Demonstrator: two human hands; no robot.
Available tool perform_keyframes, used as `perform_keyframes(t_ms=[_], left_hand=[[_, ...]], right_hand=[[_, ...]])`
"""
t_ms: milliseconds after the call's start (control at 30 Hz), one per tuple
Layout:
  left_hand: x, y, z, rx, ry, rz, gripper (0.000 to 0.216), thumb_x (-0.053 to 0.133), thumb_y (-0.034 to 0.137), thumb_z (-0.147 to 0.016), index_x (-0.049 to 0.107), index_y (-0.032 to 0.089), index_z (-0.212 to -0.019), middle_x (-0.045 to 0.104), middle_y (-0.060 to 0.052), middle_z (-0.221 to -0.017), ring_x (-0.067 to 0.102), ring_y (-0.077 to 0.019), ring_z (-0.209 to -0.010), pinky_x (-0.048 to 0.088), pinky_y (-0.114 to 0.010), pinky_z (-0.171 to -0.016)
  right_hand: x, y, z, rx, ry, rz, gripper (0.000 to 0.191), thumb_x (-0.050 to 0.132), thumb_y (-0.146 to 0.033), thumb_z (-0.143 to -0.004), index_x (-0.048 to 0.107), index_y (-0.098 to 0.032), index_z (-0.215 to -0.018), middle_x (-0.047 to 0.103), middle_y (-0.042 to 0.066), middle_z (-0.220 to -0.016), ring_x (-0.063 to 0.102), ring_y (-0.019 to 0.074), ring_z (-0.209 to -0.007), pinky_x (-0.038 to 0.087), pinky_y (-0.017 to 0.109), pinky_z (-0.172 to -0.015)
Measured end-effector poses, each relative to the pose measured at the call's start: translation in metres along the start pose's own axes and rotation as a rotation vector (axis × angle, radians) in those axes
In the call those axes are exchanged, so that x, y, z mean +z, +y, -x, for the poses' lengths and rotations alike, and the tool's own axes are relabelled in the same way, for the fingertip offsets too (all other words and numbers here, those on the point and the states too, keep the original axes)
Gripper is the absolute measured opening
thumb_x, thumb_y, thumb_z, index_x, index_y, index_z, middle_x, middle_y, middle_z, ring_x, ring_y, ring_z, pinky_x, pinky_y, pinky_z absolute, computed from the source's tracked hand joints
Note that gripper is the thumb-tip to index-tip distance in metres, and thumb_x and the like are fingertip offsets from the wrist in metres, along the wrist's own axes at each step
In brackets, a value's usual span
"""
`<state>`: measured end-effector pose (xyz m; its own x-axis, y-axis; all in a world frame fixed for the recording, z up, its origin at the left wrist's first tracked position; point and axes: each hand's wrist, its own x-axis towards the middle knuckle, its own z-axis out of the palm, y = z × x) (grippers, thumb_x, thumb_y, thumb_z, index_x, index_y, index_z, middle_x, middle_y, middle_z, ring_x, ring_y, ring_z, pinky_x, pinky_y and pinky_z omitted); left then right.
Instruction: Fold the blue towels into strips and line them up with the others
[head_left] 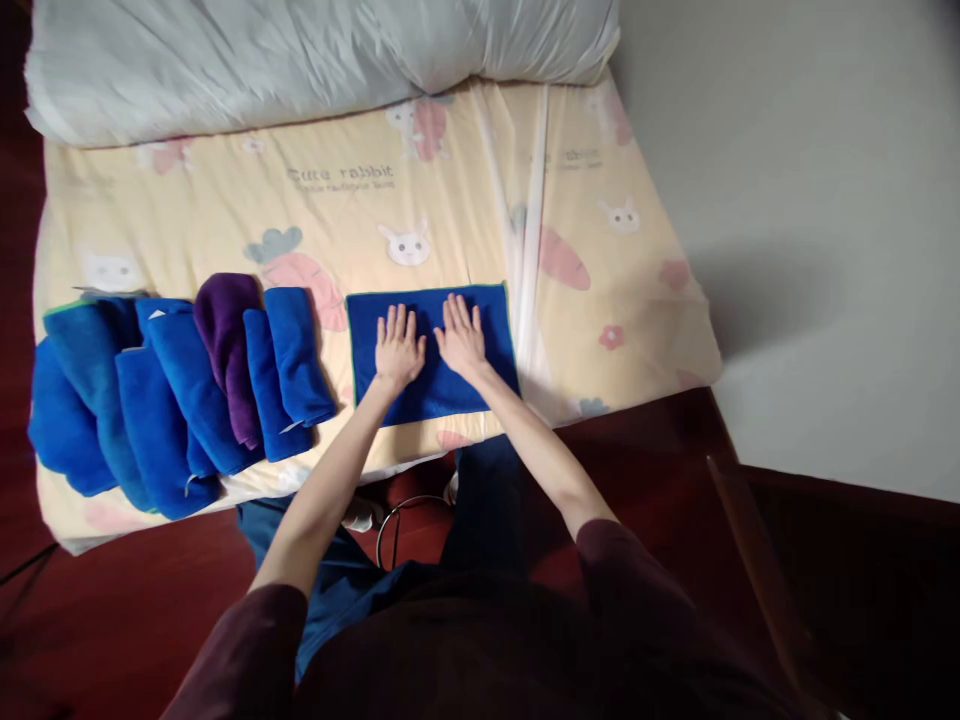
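A dark blue towel [442,392] with a thin green edge lies spread flat on the bed, close to its front edge. My left hand [400,347] rests palm down on the towel's left half, fingers stretched out and pointing away from me. On the right half, my right hand [460,338] also presses flat with its fingers spread. Neither hand grips the cloth. To the left is a row of folded towels, several of them blue [157,420], one purple [229,350] and one teal-blue [94,385].
The bed is covered by a yellow sheet [337,230] with rabbit and carrot prints. A rolled pale grey quilt [315,60] lies along the far side. A white wall [825,200] stands at the right, and a cable [386,530] loops over the red floor between my legs.
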<state>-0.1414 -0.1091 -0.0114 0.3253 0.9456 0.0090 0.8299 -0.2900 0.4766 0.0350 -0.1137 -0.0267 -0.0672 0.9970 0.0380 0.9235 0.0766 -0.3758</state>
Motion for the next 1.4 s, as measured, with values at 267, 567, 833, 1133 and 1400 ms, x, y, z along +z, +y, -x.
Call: perform_keyframes(t_ms=[267, 567, 833, 1133, 1400], left_hand=[[0.03, 0.01, 0.039, 0.067, -0.011, 0.035, 0.065, 0.03, 0.032, -0.105, 0.035, 0.014, -0.167, 0.024, -0.01, -0.176, 0.014, -0.0241, -0.166, 0.008, -0.051, -0.137], [0.008, -0.009, 0.049, -0.019, 0.016, 0.026, 0.065, 0.039, 0.044, -0.106, 0.037, 0.022, -0.168, 0.014, -0.005, -0.179, 0.007, -0.0278, -0.167, 0.005, -0.054, -0.137], [0.0, -0.06, 0.063, -0.043, 0.105, 0.006, 0.069, 0.042, 0.046, -0.105, 0.038, 0.015, -0.166, 0.017, -0.013, -0.178, 0.012, -0.0316, -0.167, 0.007, -0.057, -0.136], [0.032, 0.013, 0.095, 0.027, 0.035, -0.053, 0.067, 0.042, 0.036, -0.103, 0.041, 0.005, -0.162, 0.021, -0.02, -0.175, 0.011, -0.0339, -0.166, 0.012, -0.058, -0.136], [0.047, 0.016, 0.132, 0.153, 0.018, -0.033, 0.066, 0.041, 0.039, -0.104, 0.04, 0.011, -0.164, 0.023, -0.014, -0.175, 0.016, -0.031, -0.166, 0.012, -0.057, -0.135]], right_hand=[[0.023, -0.026, 0.046, -0.039, -0.058, -0.062, 0.063, 0.03, -0.03, -0.11, 0.027, -0.018, -0.171, 0.028, 0.005, -0.176, 0.015, 0.0199, -0.168, 0.006, 0.048, -0.14], [-0.008, 0.04, 0.07, 0.058, -0.039, -0.037, 0.067, 0.03, -0.045, -0.111, 0.026, -0.013, -0.17, 0.017, 0.007, -0.179, 0.011, 0.0221, -0.168, 0.004, 0.049, -0.139], [-0.025, 0.087, 0.083, 0.136, -0.001, 0.055, 0.069, 0.025, -0.045, -0.112, 0.023, -0.007, -0.17, 0.018, 0.011, -0.178, 0.015, 0.0233, -0.168, 0.006, 0.049, -0.139], [-0.014, -0.005, 0.09, 0.077, 0.015, 0.017, 0.064, 0.035, -0.032, -0.109, 0.032, -0.003, -0.167, 0.017, 0.016, -0.178, 0.008, 0.0298, -0.168, 0.002, 0.058, -0.137], [0.016, -0.044, 0.131, -0.007, -0.041, -0.012, 0.063, 0.034, -0.035, -0.11, 0.033, -0.009, -0.168, 0.02, 0.01, -0.178, 0.013, 0.0239, -0.168, 0.009, 0.05, -0.138]])
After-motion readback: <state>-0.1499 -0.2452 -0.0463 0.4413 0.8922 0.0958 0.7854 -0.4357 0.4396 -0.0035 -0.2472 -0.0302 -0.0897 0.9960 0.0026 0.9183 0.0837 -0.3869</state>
